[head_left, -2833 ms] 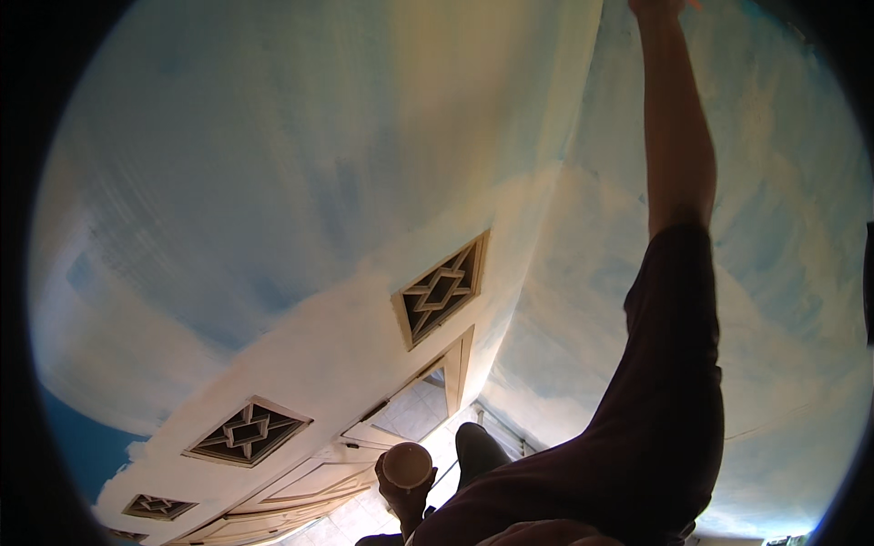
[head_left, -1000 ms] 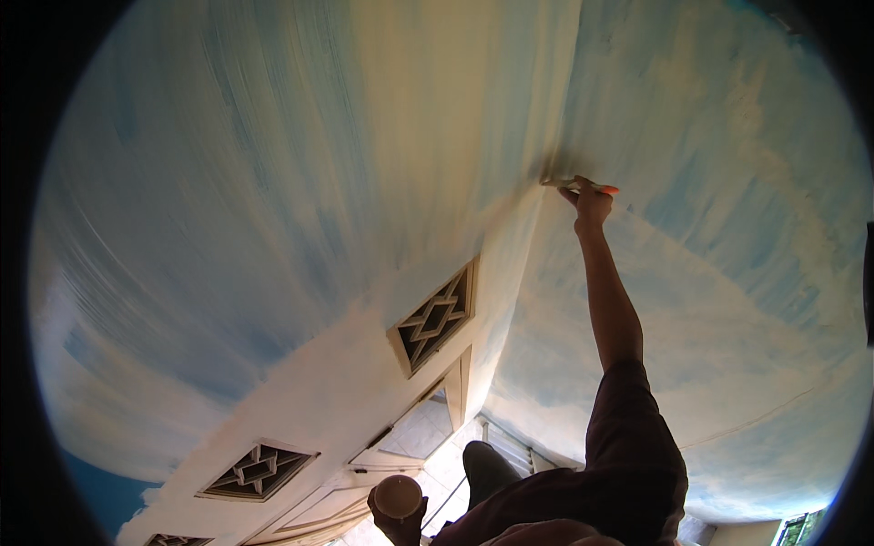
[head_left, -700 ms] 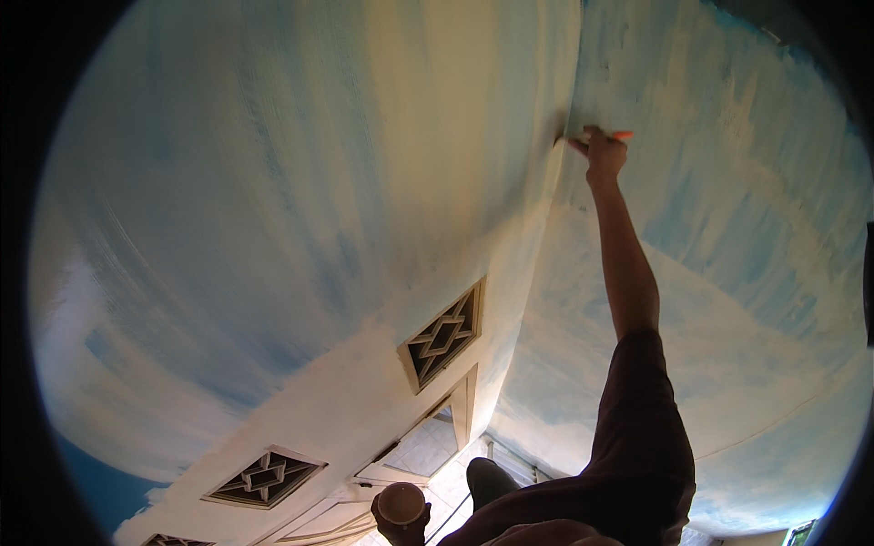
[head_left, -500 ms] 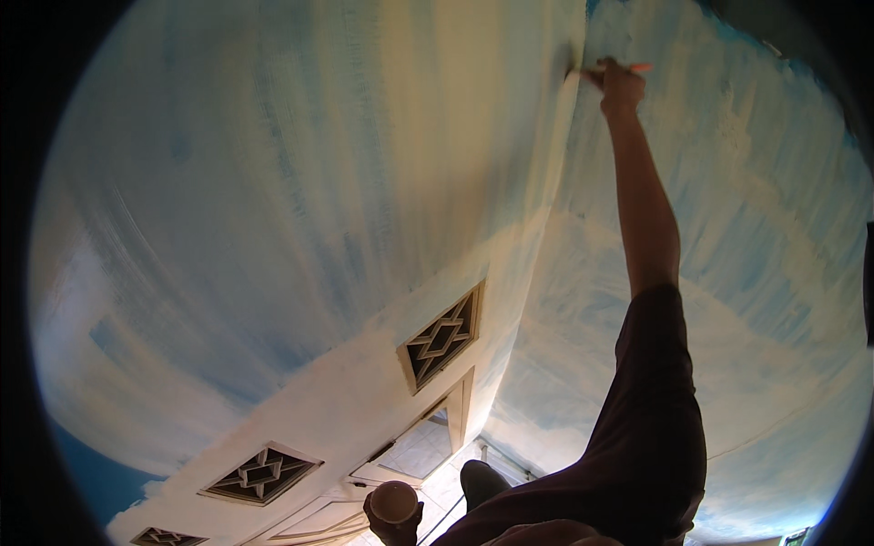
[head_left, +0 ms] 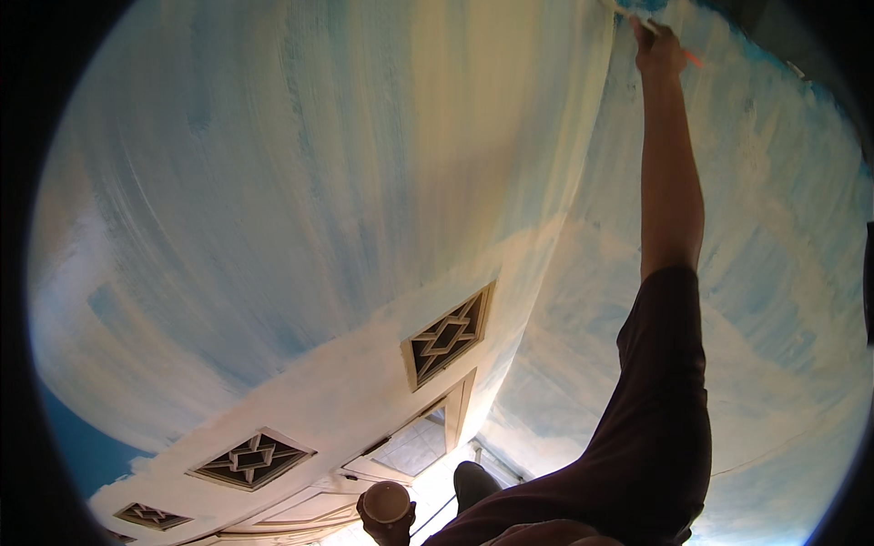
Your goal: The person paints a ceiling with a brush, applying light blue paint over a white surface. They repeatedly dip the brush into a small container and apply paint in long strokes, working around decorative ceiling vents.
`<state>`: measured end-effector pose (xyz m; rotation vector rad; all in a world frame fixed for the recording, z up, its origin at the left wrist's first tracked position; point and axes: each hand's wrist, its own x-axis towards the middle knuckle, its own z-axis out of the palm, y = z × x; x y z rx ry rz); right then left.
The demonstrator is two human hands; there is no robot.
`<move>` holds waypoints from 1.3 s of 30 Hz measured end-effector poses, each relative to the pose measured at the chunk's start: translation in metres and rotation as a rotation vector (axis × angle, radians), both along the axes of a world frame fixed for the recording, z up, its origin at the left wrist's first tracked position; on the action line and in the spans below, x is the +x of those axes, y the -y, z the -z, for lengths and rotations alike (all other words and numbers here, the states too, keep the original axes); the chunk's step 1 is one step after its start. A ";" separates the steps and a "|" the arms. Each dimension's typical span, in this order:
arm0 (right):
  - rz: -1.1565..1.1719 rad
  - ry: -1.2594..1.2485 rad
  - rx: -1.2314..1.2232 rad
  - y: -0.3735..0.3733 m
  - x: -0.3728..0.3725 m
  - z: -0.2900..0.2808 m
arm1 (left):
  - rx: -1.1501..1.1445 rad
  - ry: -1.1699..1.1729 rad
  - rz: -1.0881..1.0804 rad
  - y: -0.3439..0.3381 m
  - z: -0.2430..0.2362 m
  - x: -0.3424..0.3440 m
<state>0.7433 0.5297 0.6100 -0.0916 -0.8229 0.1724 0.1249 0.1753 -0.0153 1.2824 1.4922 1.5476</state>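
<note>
The right arm (head_left: 672, 173) stretches high, fingers (head_left: 643, 38) clamped on a brush (head_left: 693, 59), the left hand (head_left: 390, 533) gripping a cup (head_left: 386, 502).

Cup (head_left: 386, 501) in left hand (head_left: 391, 531); brush (head_left: 693, 59) in right hand (head_left: 661, 50), near wall corner (head_left: 583, 177); vents (head_left: 449, 336) in left wall (head_left: 273, 182).

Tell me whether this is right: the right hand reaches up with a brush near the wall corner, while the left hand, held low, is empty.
It isn't empty: the left hand, held low, grips a round cup, as the head view shows. The right hand does reach up with a brush near the wall corner.
</note>
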 end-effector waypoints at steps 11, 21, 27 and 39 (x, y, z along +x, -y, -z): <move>0.249 -0.129 -0.853 0.074 -0.073 0.347 | -0.002 0.005 -0.020 0.013 -0.001 -0.014; 0.320 -0.082 -1.024 0.037 -0.096 0.296 | -0.018 0.082 -0.079 0.019 -0.019 -0.012; 0.300 -0.014 -0.649 0.027 -0.074 0.178 | -0.678 0.208 -0.117 0.001 -0.003 -0.030; 0.057 -0.035 -0.112 0.012 -0.039 -0.079 | 0.033 0.025 -0.056 0.016 -0.009 -0.017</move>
